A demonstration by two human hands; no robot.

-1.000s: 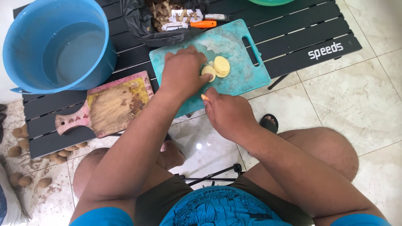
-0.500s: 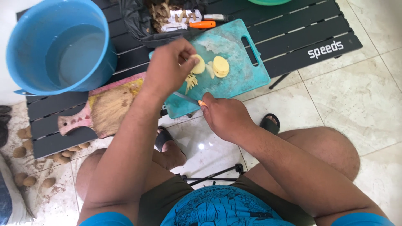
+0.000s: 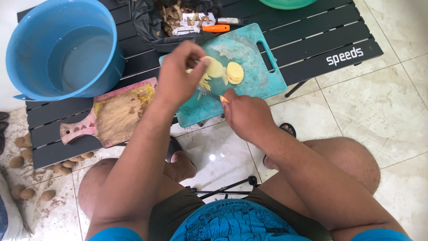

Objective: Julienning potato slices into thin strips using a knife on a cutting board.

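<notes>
My left hand (image 3: 178, 73) is raised over the teal cutting board (image 3: 263, 82) and pinches a pale yellow potato slice (image 3: 215, 68). Thin cut strips (image 3: 204, 83) lie on the board just under it. My right hand (image 3: 244, 114) grips a knife with an orange handle; its blade (image 3: 207, 93) points left across the board's near edge. A small stack of round potato slices (image 3: 234, 72) lies on the board to the right of the held slice.
A blue bucket of water (image 3: 67, 49) stands at the left of the black slatted table (image 3: 321, 40). A worn wooden board (image 3: 113, 114) lies beside it. A black bag of peelings (image 3: 178, 18) and an orange-handled tool (image 3: 216, 28) sit behind. Unpeeled potatoes (image 3: 26, 192) lie on the floor.
My left hand has lifted off the slices and moved left, carrying one slice up. The right hand has stayed near the board's near edge with the knife.
</notes>
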